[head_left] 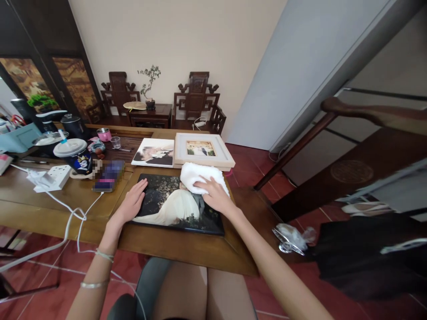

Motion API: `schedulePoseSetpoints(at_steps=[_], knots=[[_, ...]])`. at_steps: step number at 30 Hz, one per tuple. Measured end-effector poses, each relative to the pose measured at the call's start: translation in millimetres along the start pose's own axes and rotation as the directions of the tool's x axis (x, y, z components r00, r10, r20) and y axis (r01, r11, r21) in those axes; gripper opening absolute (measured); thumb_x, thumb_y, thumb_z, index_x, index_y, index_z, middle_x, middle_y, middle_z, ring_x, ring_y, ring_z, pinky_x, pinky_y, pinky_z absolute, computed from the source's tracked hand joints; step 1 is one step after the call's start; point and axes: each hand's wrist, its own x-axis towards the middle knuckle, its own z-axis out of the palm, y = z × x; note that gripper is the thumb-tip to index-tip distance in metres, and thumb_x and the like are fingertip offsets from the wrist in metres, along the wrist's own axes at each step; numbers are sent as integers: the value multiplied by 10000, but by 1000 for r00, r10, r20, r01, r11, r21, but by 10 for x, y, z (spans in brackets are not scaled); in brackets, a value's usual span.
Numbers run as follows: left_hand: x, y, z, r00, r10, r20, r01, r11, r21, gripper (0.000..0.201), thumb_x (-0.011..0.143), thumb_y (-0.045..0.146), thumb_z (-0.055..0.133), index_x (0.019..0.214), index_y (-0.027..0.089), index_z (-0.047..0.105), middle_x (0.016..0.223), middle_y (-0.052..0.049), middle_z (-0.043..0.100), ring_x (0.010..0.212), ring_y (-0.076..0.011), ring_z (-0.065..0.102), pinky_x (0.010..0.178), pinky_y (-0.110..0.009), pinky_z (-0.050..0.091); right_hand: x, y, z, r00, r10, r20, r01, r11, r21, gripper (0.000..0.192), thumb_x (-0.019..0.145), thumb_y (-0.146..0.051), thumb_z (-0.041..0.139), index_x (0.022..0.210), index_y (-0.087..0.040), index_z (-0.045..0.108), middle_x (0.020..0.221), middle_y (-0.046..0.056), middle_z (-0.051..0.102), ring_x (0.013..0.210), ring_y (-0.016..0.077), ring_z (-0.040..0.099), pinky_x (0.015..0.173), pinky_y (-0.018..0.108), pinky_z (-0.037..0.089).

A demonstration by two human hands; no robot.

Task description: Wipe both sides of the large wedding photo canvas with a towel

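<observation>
Dark photo panel [176, 209] flat on the wooden surface [160, 246], near its front edge. Left hand [134, 201] laid on the panel's left edge, fingers straight, grip released. Right hand [216, 195] spread over a bunched white cloth [191, 172] at the panel's upper right corner; cannot tell whether this grip pinches it.

Just behind: a pale picture frame [227, 153] with a small photo inside its white border, and a white photo board [135, 157] beside it, to the left.

Containers, left side: dark takeaway cup [82, 163], white lid on, blue straw through it, contents hidden. Behind it, a bowl [37, 141] with something whitish inside, partly covered by the cup. Black lidded pot [74, 129], contents hidden. Pink cup [104, 135] and small clear glass [115, 142], insides too small to read. Blue box [20, 138], far left, holding assorted small items.

Against the wall, a small pot [151, 105] holds a little tree [151, 80].
</observation>
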Motion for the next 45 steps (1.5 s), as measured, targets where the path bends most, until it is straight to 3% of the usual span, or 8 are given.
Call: schedulePoseSetpoints(at_steps=[6, 10, 13, 23, 26, 29, 37, 45], knots=[[-4, 8, 9, 1000, 8, -2, -8, 1000, 15, 483, 967, 352, 280, 1412, 204, 394, 1507, -92, 362, 1404, -233, 297, 1142, -524, 230, -595, -362, 56, 999, -50, 2, 50, 998, -30, 636, 598, 35, 360, 1134, -176, 630, 1419, 103, 478, 1405, 268, 253, 1141, 584, 162], [1, 6, 12, 1000, 24, 2, -24, 999, 34, 479, 967, 344, 279, 1407, 197, 398, 1504, -91, 369, 1402, -231, 299, 1140, -529, 229, -1143, -714, -26, 980, -155, 121, 151, 988, 44, 616, 508, 21, 365, 996, -196, 672, 1438, 58, 460, 1425, 262, 190, 1138, 614, 137], [1, -1, 14, 999, 32, 2, -32, 999, 40, 477, 968, 341, 274, 1404, 199, 404, 1504, -88, 369, 1403, -229, 298, 1142, -523, 231, -1261, -793, -110, 960, -199, 197, 186, 979, 82, 600, 492, 6, 373, 963, -196, 685, 1432, 54, 465, 1418, 270, 213, 1136, 615, 147], [3, 34, -15, 1000, 17, 14, -17, 1000, 22, 483, 960, 347, 282, 1402, 202, 412, 1501, -91, 376, 1404, -232, 298, 1140, -517, 237, -128, -28, -46, 997, -51, 64, 48, 998, 42, 658, 600, 26, 345, 1159, -174, 630, 1278, 81, 611, 1370, 260, 340, 1138, 579, 174], [4, 35, -16, 1000, 12, 10, -13, 1000, 21, 484, 959, 343, 284, 1400, 192, 415, 1496, -96, 382, 1402, -231, 303, 1142, -516, 236, -14, -100, 17, 1000, 17, 24, -17, 1000, 7, 665, 631, 28, 347, 1209, -176, 605, 1290, 85, 602, 1381, 275, 315, 1125, 604, 169], [5, 32, -12, 1000, 24, 5, -24, 1000, 18, 482, 958, 338, 289, 1403, 195, 412, 1493, -95, 387, 1399, -228, 309, 1143, -511, 239, -233, -387, 73, 999, 17, 32, -16, 1000, -20, 667, 629, 36, 357, 1217, -165, 598, 1354, 108, 546, 1402, 276, 263, 1129, 606, 147], [4, 35, -6, 1000, 12, 7, -12, 999, 36, 480, 963, 342, 280, 1405, 206, 407, 1503, -87, 372, 1403, -229, 301, 1144, -513, 233, -1014, -1016, 85, 945, -229, 232, 210, 972, 101, 610, 558, -12, 408, 1084, -189, 661, 1482, 31, 400, 1431, 290, 162, 1142, 616, 46], [11, 9, -16, 999, 32, 17, -33, 999, 16, 487, 960, 351, 287, 1405, 199, 412, 1500, -95, 377, 1402, -232, 301, 1143, -510, 237, -114, -631, -1, 969, -61, 239, 60, 998, 12, 688, 666, 33, 382, 1307, -173, 522, 1401, 124, 492, 1414, 269, 230, 1136, 578, 150]])
